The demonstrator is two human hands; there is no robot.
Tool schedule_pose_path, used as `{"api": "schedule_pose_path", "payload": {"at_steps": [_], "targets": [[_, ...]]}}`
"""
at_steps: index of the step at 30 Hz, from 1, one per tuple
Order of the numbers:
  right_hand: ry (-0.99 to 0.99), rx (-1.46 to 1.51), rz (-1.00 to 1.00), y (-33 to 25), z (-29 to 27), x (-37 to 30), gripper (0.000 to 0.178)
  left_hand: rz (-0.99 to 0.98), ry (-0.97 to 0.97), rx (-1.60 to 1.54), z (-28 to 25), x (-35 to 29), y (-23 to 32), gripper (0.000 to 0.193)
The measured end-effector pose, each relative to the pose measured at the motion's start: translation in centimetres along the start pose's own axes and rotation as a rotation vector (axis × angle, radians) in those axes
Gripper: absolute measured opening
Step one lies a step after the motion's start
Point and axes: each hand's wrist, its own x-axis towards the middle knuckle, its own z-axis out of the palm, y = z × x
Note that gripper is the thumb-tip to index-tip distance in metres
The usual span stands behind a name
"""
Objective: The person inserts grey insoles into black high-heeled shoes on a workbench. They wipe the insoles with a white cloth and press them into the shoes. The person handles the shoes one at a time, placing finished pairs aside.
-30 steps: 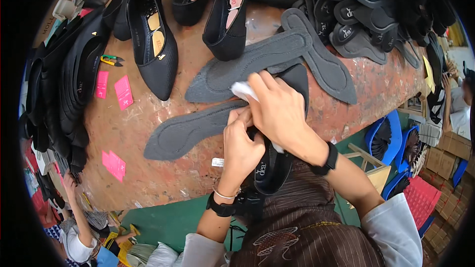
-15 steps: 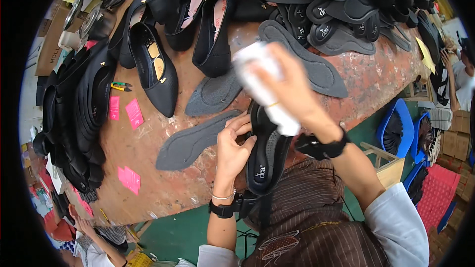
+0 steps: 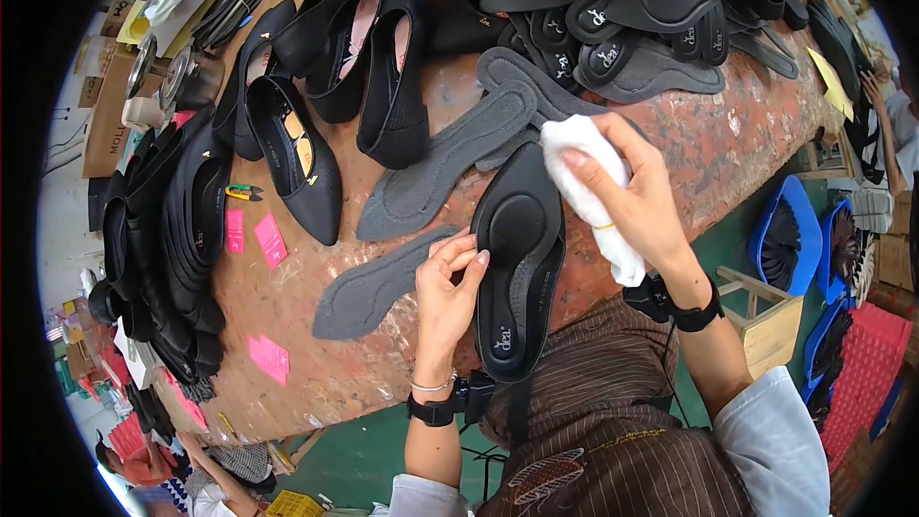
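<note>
A black shoe point(image 3: 552, 299) with a black insole point(image 3: 517, 225) lying along it stands at the table's near edge, heel toward me. The insole has a round raised pad toward the far end. My left hand point(image 3: 447, 292) pinches the shoe's left side, thumb at the rim; its other fingers are partly hidden. Just right of the toe end, my right hand point(image 3: 639, 193) is closed round a white cloth bundle point(image 3: 582, 155) with a yellow band about it. Grey insoles point(image 3: 450, 168) lie beyond the shoe, and another grey insole point(image 3: 369, 302) lies left of my left hand.
Black pointed shoes point(image 3: 302, 168) stand at the far left, beside a stack of black shoes point(image 3: 182, 230). Black insoles point(image 3: 651, 19) pile up at the back. Pink tags point(image 3: 270, 241) and small snips point(image 3: 244, 192) lie on the table point(image 3: 316, 378). Blue bins point(image 3: 788, 235) and a wooden stool point(image 3: 771, 330) stand right.
My right hand has moved the white cloth off the toe area to the right, uncovering the insole's round pad. My left hand keeps its hold on the shoe. The view has shifted slightly.
</note>
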Motion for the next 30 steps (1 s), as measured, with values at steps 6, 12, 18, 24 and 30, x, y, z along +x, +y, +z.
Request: {"api": "schedule_pose_path", "payload": {"at_steps": [6, 12, 18, 24, 30], "targets": [[-0.27, -0.739, -0.571, -0.1, 3.8, -2.5, 0.027, -0.129, -0.146, -0.118, -1.2, 0.3, -0.1, 0.031], [-0.524, -0.799, -0.744, 0.5, 3.1, -2.1, 0.015, -0.159, -0.294, -0.238, -2.4, 0.3, 1.2, 0.049], [-0.634, -0.696, -0.859, 1.0, 5.6, -1.5, 0.018, -0.177, -0.293, -0.251, -2.1, 0.5, 0.4, 0.068], [-0.663, -0.751, -0.771, 0.6, 4.5, -1.4, 0.021, -0.156, -0.273, -0.135, -2.1, 0.4, 0.8, 0.069], [-0.682, -0.756, -0.779, 0.7, 3.9, -1.3, 0.023, -0.137, -0.321, -0.16, -2.6, 0.8, 1.0, 0.067]]}}
